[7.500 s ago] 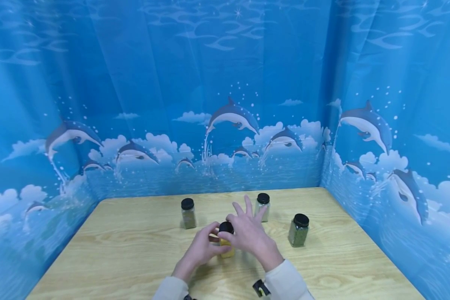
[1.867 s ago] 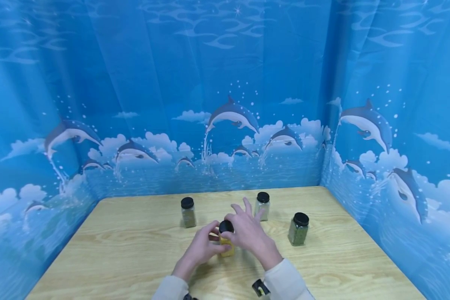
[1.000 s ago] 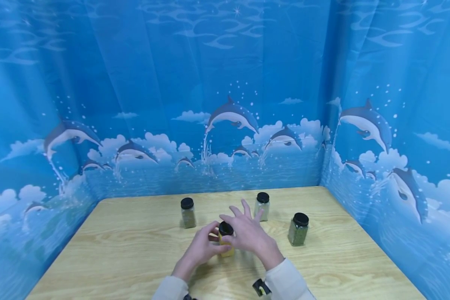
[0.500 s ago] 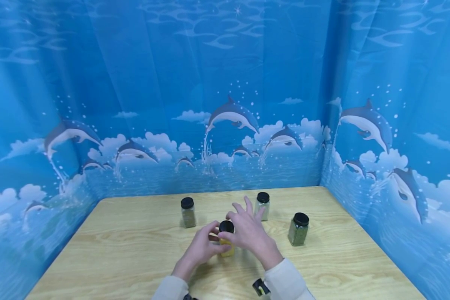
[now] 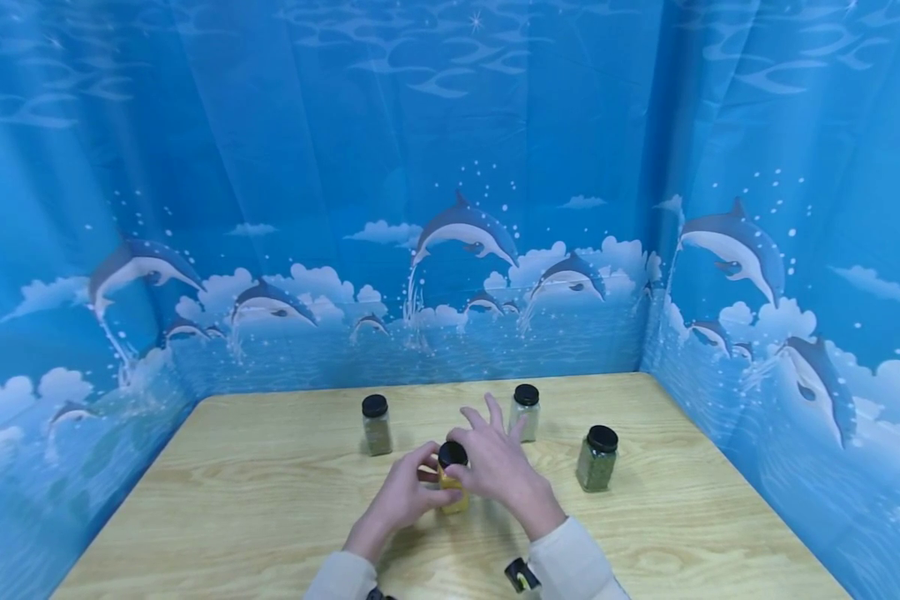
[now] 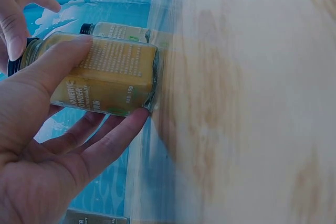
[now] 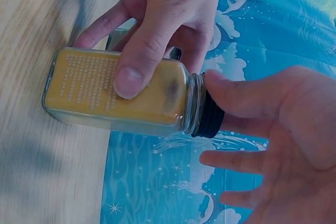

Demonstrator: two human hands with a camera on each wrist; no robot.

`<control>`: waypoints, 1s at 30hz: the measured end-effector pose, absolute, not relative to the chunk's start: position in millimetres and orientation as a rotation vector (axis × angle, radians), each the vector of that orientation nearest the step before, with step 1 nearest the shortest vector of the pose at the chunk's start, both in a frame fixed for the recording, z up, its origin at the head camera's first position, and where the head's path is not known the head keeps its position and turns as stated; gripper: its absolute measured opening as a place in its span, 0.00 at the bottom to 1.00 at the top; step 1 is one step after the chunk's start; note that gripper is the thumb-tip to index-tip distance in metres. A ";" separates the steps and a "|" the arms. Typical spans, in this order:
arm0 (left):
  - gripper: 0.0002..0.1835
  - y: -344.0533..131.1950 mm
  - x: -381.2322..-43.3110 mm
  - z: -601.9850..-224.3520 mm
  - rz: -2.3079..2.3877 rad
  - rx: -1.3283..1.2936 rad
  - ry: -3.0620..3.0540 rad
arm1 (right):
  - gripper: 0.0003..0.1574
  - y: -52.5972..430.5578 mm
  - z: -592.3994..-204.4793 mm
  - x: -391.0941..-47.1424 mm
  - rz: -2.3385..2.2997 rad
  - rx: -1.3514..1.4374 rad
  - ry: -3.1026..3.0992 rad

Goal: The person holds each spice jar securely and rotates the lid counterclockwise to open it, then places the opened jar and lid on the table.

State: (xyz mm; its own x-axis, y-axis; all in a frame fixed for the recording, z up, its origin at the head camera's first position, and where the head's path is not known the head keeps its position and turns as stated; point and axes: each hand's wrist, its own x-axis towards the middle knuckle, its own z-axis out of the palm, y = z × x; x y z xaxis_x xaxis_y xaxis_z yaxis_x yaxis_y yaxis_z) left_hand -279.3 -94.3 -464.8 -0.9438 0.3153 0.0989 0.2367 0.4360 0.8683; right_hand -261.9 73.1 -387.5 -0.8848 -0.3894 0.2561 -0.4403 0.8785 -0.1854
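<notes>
A square glass jar of turmeric powder (image 6: 118, 74), yellow inside with white print, stands upright near the middle of the table in the head view. My left hand (image 5: 405, 497) grips its body, thumb on one face and fingers round the opposite side. On the black screw lid (image 7: 211, 115) my right hand (image 5: 498, 462) pinches with thumb and index finger, its other fingers spread away. The lid sits on the threaded glass neck in the right wrist view. Part of the jar's body is hidden behind my fingers in the head view.
Three more black-lidded jars stand around: a brownish one (image 5: 377, 433) at back left, a pale one (image 5: 523, 421) behind my right hand, a green one (image 5: 597, 465) to the right. The wooden table (image 5: 255, 500) meets a blue dolphin-print curtain (image 5: 345, 208) at its back and sides.
My right thumb and fingers have shifted back and forth round the lid, reaching further left about a second ago. My left hand keeps its hold; the other jars stay put.
</notes>
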 end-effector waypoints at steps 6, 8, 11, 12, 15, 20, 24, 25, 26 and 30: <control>0.24 -94.6 -279.1 -464.9 1.546 0.505 2.601 | 0.26 72.5 -385.8 -260.2 0.358 0.672 -2.886; 0.25 -94.4 -279.2 -464.8 1.545 0.500 2.603 | 0.26 72.2 -385.3 -259.6 0.355 0.680 -2.903; 0.26 -94.1 -279.6 -464.7 1.545 0.498 2.603 | 0.27 71.9 -385.1 -258.9 0.357 0.683 -2.920; 0.26 -94.0 -279.7 -464.6 1.544 0.498 2.603 | 0.27 71.9 -385.1 -258.9 0.356 0.685 -2.922; 0.26 -93.9 -279.4 -464.1 1.542 0.503 2.600 | 0.27 71.9 -385.1 -259.3 0.354 0.687 -2.921; 0.26 -94.0 -278.7 -463.4 1.552 0.516 2.592 | 0.27 72.0 -384.8 -260.4 0.356 0.692 -2.929; 0.27 -94.2 -278.6 -463.7 1.553 0.525 2.598 | 0.28 73.0 -384.4 -260.4 0.362 0.700 -2.940; 0.26 -94.2 -278.5 -463.9 1.554 0.529 2.598 | 0.29 73.4 -384.3 -260.4 0.358 0.700 -2.939; 0.25 -94.2 -278.5 -464.1 1.553 0.534 2.599 | 0.31 73.7 -384.1 -260.3 0.355 0.698 -2.938; 0.22 -94.3 -278.8 -464.8 1.545 0.540 2.599 | 0.34 74.1 -384.0 -260.5 0.371 0.655 -2.922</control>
State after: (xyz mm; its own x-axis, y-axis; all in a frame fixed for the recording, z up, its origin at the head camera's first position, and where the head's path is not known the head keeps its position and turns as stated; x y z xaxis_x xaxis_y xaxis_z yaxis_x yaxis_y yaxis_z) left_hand -278.8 -94.3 -464.8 -0.9357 0.3328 0.1174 0.2621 0.4327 0.8626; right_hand -260.5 74.1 -384.0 -0.8982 -0.4039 0.1734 -0.4344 0.8759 -0.2100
